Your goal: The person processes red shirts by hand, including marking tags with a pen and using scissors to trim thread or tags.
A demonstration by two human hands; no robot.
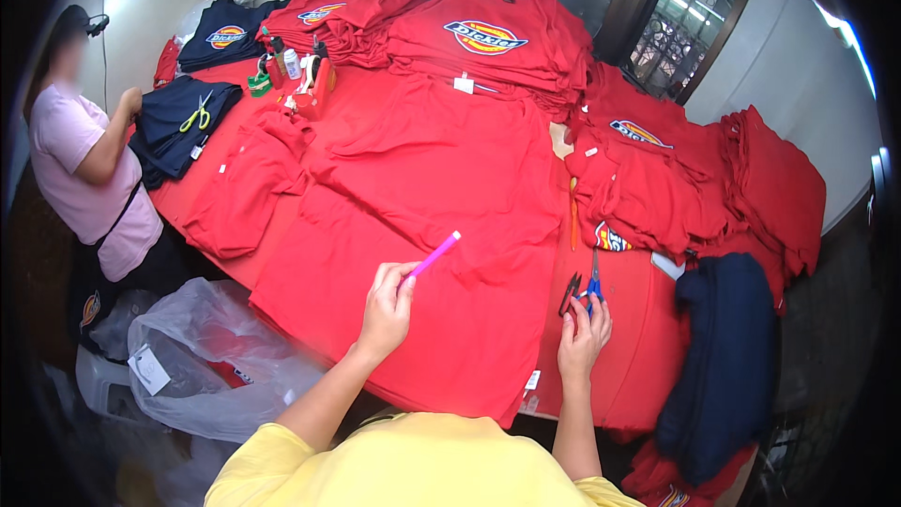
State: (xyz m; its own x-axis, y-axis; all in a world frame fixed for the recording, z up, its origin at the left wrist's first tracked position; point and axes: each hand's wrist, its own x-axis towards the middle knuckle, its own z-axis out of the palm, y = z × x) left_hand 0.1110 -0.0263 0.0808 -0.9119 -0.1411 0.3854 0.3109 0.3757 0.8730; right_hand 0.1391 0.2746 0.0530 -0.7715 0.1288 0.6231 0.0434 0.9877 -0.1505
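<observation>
My left hand is closed around a magenta pen with a white tip, held over a red garment spread flat across the table. My right hand reaches forward with fingers stretched out, the fingertips at the handles of blue-handled scissors. Dark thread snips lie just beside the scissors, near my thumb. Whether my fingertips press on either tool is hard to see. Farther up, a slim orange tool rests along the garment's right edge.
Stacks of red sweatshirts line the back and right. Folded navy garments hang at the right edge. Small bottles stand back left. A co-worker stands left by navy clothing with yellow scissors. A clear plastic bag sits lower left.
</observation>
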